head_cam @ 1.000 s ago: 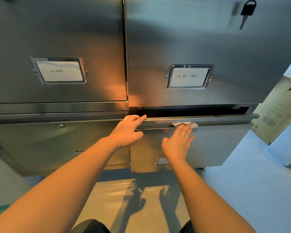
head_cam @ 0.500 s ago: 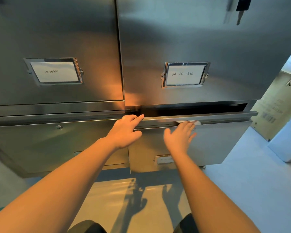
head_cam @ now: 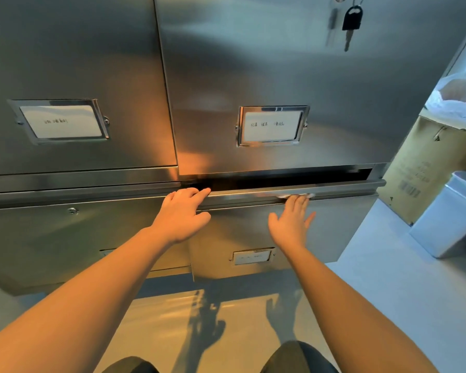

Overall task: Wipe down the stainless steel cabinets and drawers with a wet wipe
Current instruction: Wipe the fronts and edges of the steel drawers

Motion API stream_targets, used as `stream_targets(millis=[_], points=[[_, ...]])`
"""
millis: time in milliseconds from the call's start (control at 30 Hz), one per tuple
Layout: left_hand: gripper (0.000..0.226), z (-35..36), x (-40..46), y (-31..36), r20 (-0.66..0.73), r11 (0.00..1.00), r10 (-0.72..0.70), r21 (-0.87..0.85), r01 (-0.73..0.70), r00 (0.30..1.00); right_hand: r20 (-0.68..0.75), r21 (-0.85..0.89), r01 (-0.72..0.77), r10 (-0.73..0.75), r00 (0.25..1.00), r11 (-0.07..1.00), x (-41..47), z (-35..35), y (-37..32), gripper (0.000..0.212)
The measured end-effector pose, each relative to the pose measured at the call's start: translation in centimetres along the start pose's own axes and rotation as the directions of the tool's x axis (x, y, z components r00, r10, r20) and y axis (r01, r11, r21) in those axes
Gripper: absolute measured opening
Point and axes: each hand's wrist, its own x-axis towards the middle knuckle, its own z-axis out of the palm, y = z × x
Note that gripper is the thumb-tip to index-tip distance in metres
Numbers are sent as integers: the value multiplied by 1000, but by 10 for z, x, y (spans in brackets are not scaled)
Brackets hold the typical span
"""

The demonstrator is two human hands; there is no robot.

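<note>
The lower right stainless steel drawer (head_cam: 339,227) stands pulled out a little, with a dark gap above its top lip (head_cam: 342,187). My left hand (head_cam: 179,216) rests on the left end of that lip, its fingers bent over the edge. My right hand (head_cam: 292,222) lies flat with fingers spread and presses a white wet wipe (head_cam: 296,196) onto the lip near its middle. Only a small strip of the wipe shows past the fingertips. Above are two steel cabinet doors (head_cam: 293,76), each with a framed paper label (head_cam: 272,126).
A black key (head_cam: 350,22) hangs from the lock at the top of the right door. The lower left drawer (head_cam: 51,238) is closed. A cardboard box (head_cam: 431,168) lined with a white bag and a white bin (head_cam: 452,224) stand on the floor at the right.
My right hand has slid the wipe a little to the right along the drawer's lip. My left hand has stayed at the lip's left end.
</note>
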Motion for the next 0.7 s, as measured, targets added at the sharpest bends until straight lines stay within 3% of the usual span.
stream_targets(millis=[133,433,567,700], points=[[56,0,-2,5,-18,1000,2,27,-1,1000,-13,49,-182,183,983,982,35,-34,39,72],[56,-2,-7,11,-34,997,-38,-62,36,999,20,-53,-198,199,980,979,85,-70,127,74],[66,-6,-10,11,8,994,-50,-100,50,999,-21,1,-213,213,977,977,86,-65,123,78],[74,-5,-10,11,18,982,-59,-178,61,998,-49,86,-170,174,983,982,55,-43,74,79]])
